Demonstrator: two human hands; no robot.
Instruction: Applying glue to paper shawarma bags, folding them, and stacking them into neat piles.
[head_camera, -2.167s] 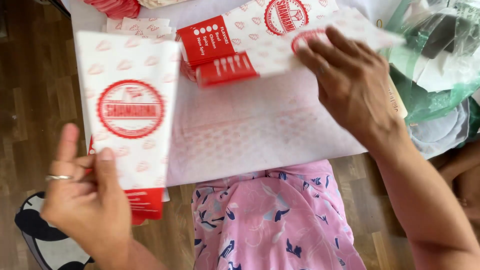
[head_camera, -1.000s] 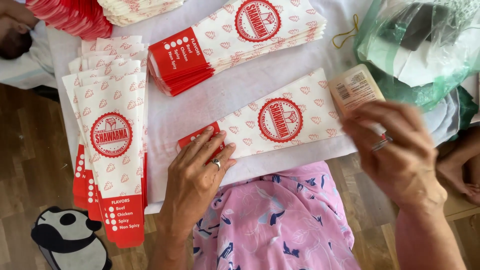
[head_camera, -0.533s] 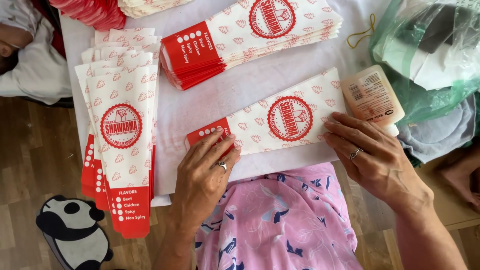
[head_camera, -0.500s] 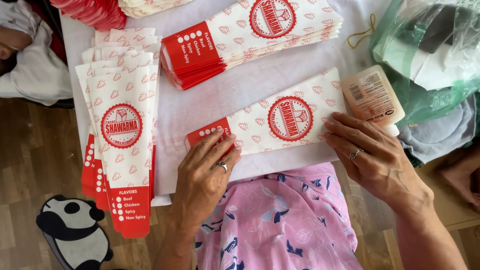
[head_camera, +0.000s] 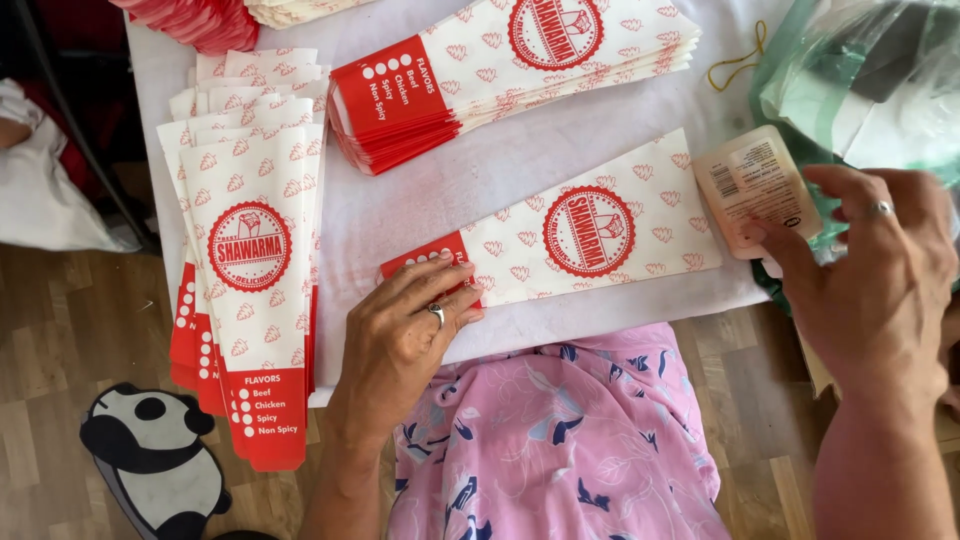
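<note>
Left hand (head_camera: 410, 335) flat, fingers spread, pressing red end of paper sleeve (head_camera: 570, 240) lying on white table (head_camera: 480, 170); right hand (head_camera: 875, 285) pinching small beige bottle (head_camera: 752, 188) at table's right edge; sleeve stack (head_camera: 250, 290) left.

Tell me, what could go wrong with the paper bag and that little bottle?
The left hand presses only the red end of the single paper bag, so its far end could lift or skew. The right hand holds the small bottle with its fingertips; that loose grip might slip. The stack at the table's left edge overhangs and might slide off.
</note>
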